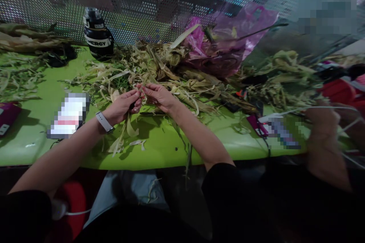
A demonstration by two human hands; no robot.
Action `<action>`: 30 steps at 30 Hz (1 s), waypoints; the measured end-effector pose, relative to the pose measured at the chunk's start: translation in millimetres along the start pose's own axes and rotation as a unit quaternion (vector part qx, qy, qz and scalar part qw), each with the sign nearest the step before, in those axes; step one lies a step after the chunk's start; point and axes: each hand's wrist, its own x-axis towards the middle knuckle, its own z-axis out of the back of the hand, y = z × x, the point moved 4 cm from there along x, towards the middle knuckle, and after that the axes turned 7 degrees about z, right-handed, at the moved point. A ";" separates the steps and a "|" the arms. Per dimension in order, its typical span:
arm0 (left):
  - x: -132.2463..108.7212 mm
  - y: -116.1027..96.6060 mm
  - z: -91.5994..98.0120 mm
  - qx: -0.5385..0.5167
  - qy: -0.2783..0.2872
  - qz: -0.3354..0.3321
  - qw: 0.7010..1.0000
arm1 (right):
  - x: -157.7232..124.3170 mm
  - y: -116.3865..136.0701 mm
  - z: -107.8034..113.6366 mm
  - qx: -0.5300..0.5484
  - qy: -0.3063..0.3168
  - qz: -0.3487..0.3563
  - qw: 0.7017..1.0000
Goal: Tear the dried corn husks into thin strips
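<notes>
My left hand (124,104), with a pale watch band (104,122) at the wrist, is closed in a pinch. Its fingertips meet those of my right hand (160,97), also pinching, above the front of a heap of dried corn husks (154,62). Thin husk strips (131,127) hang below my left fingers, and a small piece of husk shows between the two hands. Something dark is partly visible in my left palm; I cannot make out what. Loose scraps of husk (139,144) lie on the green table (159,152) below my hands.
A black bottle (98,38) and a pink plastic bag (225,49) stand behind the heap, against a perforated metal panel (137,3). A phone (69,115) lies left, another phone (285,133) right. A co-worker's arm (325,136) reaches in at right. More husks (23,70) lie left.
</notes>
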 end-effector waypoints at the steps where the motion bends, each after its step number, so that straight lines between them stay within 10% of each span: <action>1: -0.3 0.9 -0.8 0.001 0.003 0.007 1.000 | 0.3 -1.2 -0.8 0.008 -0.001 0.003 1.000; 13: -2.7 0.8 0.8 0.050 0.003 0.039 0.998 | -1.7 6.4 4.3 0.005 -0.085 0.024 0.996; 30: -1.2 -4.8 8.7 0.057 -0.043 0.042 0.997 | -3.2 22.6 18.2 -0.226 0.004 0.056 0.973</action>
